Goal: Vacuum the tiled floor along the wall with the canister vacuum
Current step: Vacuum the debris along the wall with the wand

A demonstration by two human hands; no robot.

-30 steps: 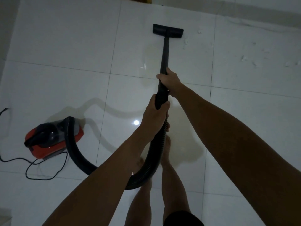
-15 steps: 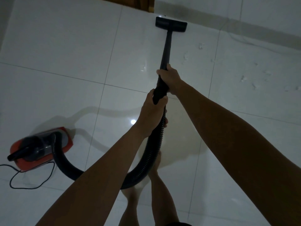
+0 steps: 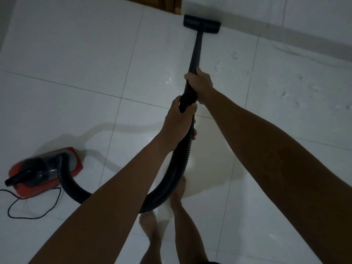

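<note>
Nearest the camera, at six o'clock, two bare feet (image 3: 150, 225) stand on the white tiled floor (image 3: 76, 54), one ahead of the other. A black ribbed hose (image 3: 177, 168) curves up past them from the lower middle. At eight o'clock the red canister vacuum (image 3: 43, 172) sits on the floor, blurred, its thin black power cord (image 3: 32, 210) looping loosely on the tiles just beside it; the hose runs from the canister under the left forearm.

At the centre, the left hand (image 3: 179, 122) grips the top of the hose where it joins the black wand (image 3: 195, 52), fingers wrapped round it. Just beyond, the right hand (image 3: 200, 80) holds the wand itself, fingers curled round the tube. The two hands are close together, one above the other along the shaft.

The wand's long axis runs from the hands toward twelve o'clock, tilted slightly right. Its far end carries the floor head (image 3: 202, 23), lying crosswise at twelve o'clock, right against the base of the wall (image 3: 285, 35). At one to three o'clock, pale specks of debris (image 3: 235, 55) lie scattered on the tiles. A brown door frame (image 3: 171, 6) meets the floor just left of the head.
</note>
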